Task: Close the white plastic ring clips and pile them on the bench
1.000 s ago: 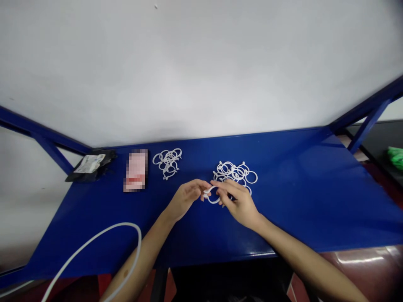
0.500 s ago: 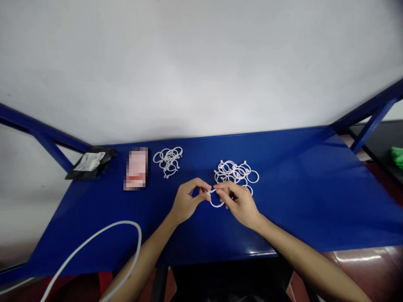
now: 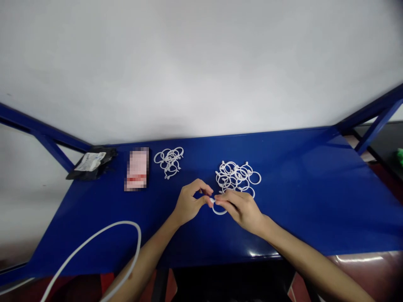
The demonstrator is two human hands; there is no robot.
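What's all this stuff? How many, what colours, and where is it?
held ring: 1, white, centre
right ring pile: many, white, centre-right
left ring pile: several, white, back left
pixelated object: 1, pink and red, farther left
package: 1, black with white label, far left
table: 1, blue, under piles
bars: several, blue, both sides
curved cord: 1, white, front left
green object: 1, green, right edge
dark surface: 1, black, right edge
red object: 1, red, below left
floor: 1, reddish, below
wall: 1, whitish, behind
left hand: 1, bare, centre
right hand: 1, bare, centre
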